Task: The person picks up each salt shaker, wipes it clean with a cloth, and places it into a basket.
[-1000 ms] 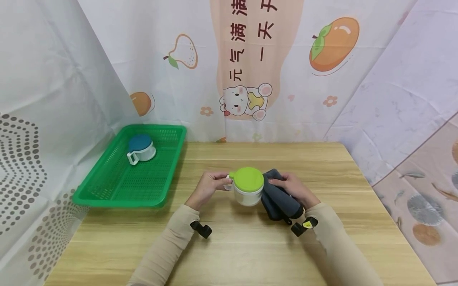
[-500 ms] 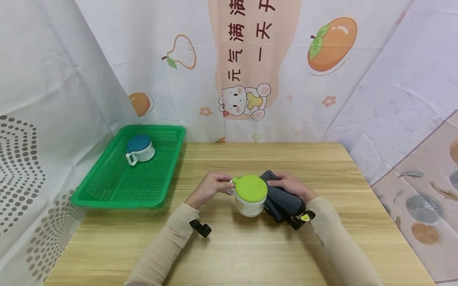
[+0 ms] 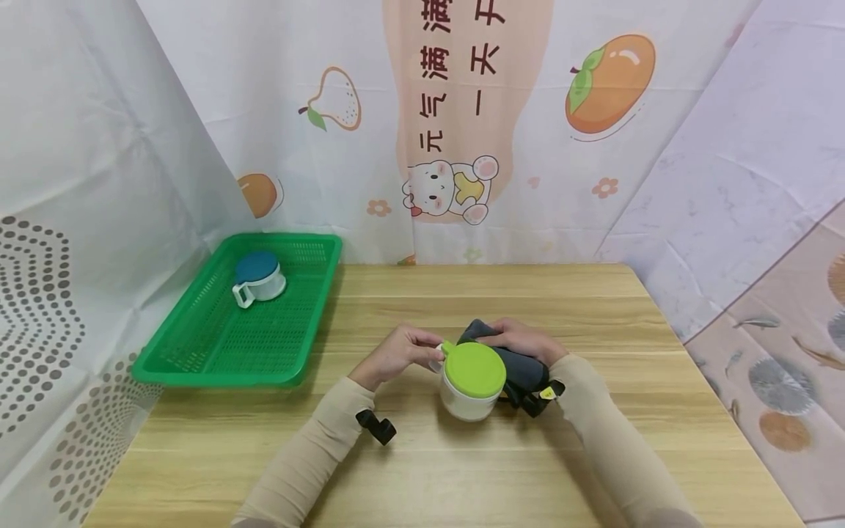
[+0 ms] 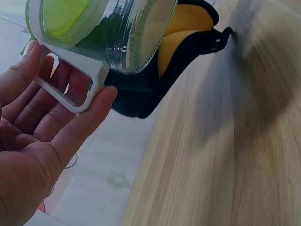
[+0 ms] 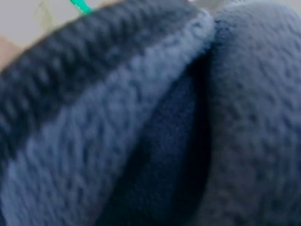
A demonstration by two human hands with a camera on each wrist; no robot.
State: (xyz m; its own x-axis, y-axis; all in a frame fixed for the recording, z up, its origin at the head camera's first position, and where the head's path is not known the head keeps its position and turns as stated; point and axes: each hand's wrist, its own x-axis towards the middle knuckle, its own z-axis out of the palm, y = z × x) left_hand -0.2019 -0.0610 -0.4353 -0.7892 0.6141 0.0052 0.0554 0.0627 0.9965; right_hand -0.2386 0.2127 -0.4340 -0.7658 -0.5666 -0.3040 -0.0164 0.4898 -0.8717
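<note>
My left hand [image 3: 399, 356] pinches the white handle [image 4: 96, 84] of a clear jar [image 3: 467, 402] with a lime-green lid [image 3: 475, 369]. The jar is tilted and held just above the table. Against its right side my right hand [image 3: 524, 341] holds a bunched dark grey cloth [image 3: 524, 370]. In the left wrist view the cloth shows an orange side [image 4: 183, 23] and a dark hanging loop. Folds of the plush cloth [image 5: 254, 103] fill the right wrist view, hiding the fingers there.
A green plastic basket [image 3: 264, 378] stands at the left of the wooden table [image 3: 462, 484]. Inside it sits another handled jar with a blue lid [image 3: 257, 267]. A printed curtain [image 3: 370, 161] hangs behind the table's back edge.
Jar and cloth have moved a little toward me and to the right. The jar has turned, bringing its handle farther back, while my right hand has come left, closer to it.
</note>
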